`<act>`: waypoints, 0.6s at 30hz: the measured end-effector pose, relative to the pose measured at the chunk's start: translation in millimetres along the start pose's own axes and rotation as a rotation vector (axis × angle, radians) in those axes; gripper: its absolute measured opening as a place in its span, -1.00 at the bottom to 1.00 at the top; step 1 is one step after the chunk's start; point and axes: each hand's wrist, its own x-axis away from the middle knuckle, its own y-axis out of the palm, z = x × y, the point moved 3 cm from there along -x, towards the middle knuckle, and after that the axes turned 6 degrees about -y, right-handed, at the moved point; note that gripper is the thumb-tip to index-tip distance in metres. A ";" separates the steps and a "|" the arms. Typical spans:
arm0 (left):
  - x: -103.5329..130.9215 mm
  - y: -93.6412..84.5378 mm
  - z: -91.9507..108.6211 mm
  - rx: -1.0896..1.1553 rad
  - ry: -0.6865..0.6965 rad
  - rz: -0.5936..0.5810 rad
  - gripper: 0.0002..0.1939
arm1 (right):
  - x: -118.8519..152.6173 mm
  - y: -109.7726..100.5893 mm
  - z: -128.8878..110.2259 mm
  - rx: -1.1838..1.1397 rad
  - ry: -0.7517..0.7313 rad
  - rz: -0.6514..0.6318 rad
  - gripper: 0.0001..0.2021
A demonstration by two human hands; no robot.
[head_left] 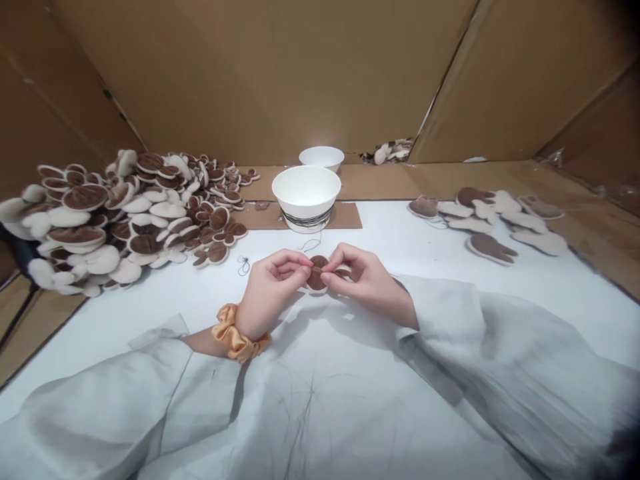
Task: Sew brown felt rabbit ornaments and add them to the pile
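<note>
Between my two hands is a small plush piece (pixel 317 279), brown with a pale edge. My left hand (pixel 275 287) pinches it from the left with thumb and forefinger, wearing an orange scrunchie (pixel 235 337) at the wrist. From the right, my right hand (pixel 367 283) grips the piece, also in a thumb-and-finger pinch. The fingertips nearly meet over its brown face; a needle cannot be made out. Just beyond the hands, a dark thread (pixel 313 241) trails on the white table toward a white bowl (pixel 306 187) wound with dark thread.
A large heap of brown and cream plush pieces (pixel 145 213) covers the left side. Several flat rabbit-head-shaped pieces (pixel 493 250) lie at right. A second white bowl (pixel 321 157) stands behind the first. A small thread tangle (pixel 243 265) lies left of my hands. Cardboard walls (pixel 280 80) enclose the table.
</note>
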 end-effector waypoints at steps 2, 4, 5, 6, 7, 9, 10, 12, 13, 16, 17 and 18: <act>0.2 1.2 0.8 -0.017 0.023 -0.020 -0.90 | -0.1 -0.2 2.6 -0.029 0.008 0.007 -0.87; 0.4 2.9 2.2 -0.018 0.070 -0.059 -0.89 | -0.5 -0.4 4.2 -0.059 0.015 0.013 -0.87; 0.5 3.7 2.7 -0.014 0.091 -0.080 -0.89 | -0.7 -0.4 4.4 -0.068 0.017 0.011 -0.87; 0.4 4.2 2.9 -0.010 0.105 -0.092 -0.88 | -0.8 -0.3 4.3 -0.074 0.015 0.007 -0.87; 0.3 4.4 2.9 -0.006 0.111 -0.096 -0.88 | -0.8 -0.2 3.9 -0.077 0.010 0.001 -0.89; -0.3 4.1 2.5 -0.002 0.109 -0.083 -0.88 | -0.5 -0.1 3.0 -0.086 -0.010 -0.004 -0.90; -0.5 3.7 2.4 -0.001 0.107 -0.069 -0.89 | -0.2 -0.2 2.8 -0.095 -0.021 0.000 -0.84; -0.9 2.9 2.2 -0.002 0.108 -0.046 -0.89 | 0.3 -0.6 3.3 -0.114 -0.035 0.017 -0.70; -0.8 2.5 2.2 -0.007 0.113 -0.037 -0.89 | 0.4 -0.9 3.9 -0.122 -0.036 0.027 -0.65; 0.0 1.3 1.9 -0.051 0.152 -0.020 -0.90 | 0.2 -1.8 5.7 -0.146 -0.011 0.068 -0.60; 0.6 0.9 2.0 -0.065 0.177 -0.019 -0.90 | -0.1 -2.2 6.1 -0.159 0.003 0.088 -0.59; 1.1 0.6 2.2 -0.074 0.204 -0.023 -0.87 | -0.4 -2.5 6.3 -0.176 0.017 0.105 -0.57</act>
